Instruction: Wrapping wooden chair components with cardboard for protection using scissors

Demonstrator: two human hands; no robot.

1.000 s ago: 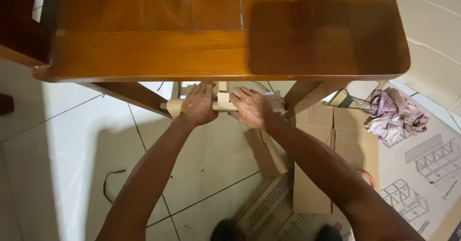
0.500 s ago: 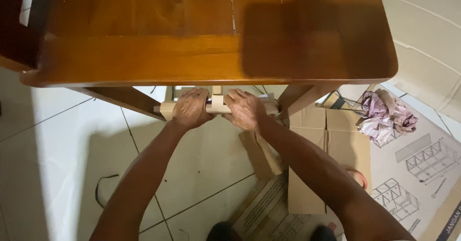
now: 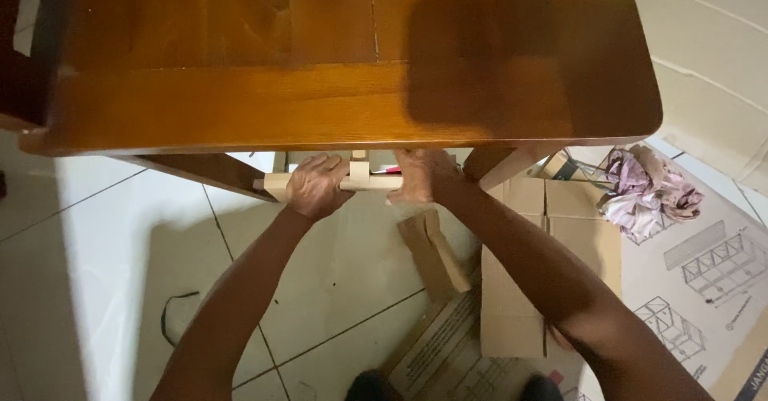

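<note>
A pale wooden frame piece (image 3: 364, 179) made of light bars sits just under the front edge of a dark brown wooden table (image 3: 344, 57). My left hand (image 3: 316, 187) is wrapped around its horizontal bar at the left. My right hand (image 3: 426, 175) grips the same bar at the right. Most of the frame is hidden beneath the tabletop.
Flattened cardboard boxes (image 3: 520, 289) lie on the white tiled floor at the lower right. A crumpled pinkish cloth (image 3: 648, 189) and a printed instruction sheet (image 3: 704, 281) lie further right. A dark cord (image 3: 176, 313) rests on the tiles at the left.
Both hands with the pale frame sit slightly further under the table edge than a second ago; the view has shifted a little toward the table.
</note>
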